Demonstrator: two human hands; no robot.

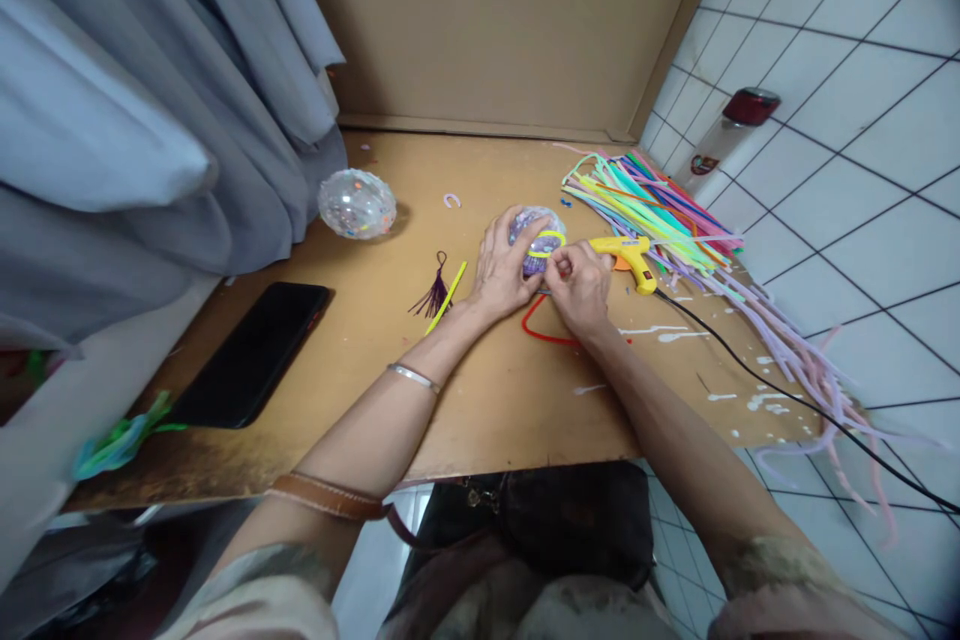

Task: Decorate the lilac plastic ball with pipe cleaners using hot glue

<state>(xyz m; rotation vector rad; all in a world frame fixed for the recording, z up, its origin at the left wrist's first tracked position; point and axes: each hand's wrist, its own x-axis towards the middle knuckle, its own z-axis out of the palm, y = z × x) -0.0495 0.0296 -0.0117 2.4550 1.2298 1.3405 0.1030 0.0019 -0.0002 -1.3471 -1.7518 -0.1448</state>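
Steadied by my left hand (504,265) is a small rounded ornament (534,220), whitish and purple. My left fingers curve over its left side. A yellow pipe cleaner (549,238) makes a loop on its face. My right hand (581,285) is pinched at the loop's lower right end, against the ornament. The exact grip between those fingertips is partly hidden. Below the right hand lies a bent red pipe cleaner (531,322). A yellow glue gun (634,260) rests just beyond that hand. Beside my left wrist are a short yellow strip (448,297) and a dark purple tassel (433,294).
Many coloured pipe cleaners (667,205) are piled along the tiled wall, some hanging off the table's (487,420) right edge. The glue gun's black cord (739,360) trails right. A clear ball (358,205) and a black phone (255,355) lie left, near a grey curtain (247,120).
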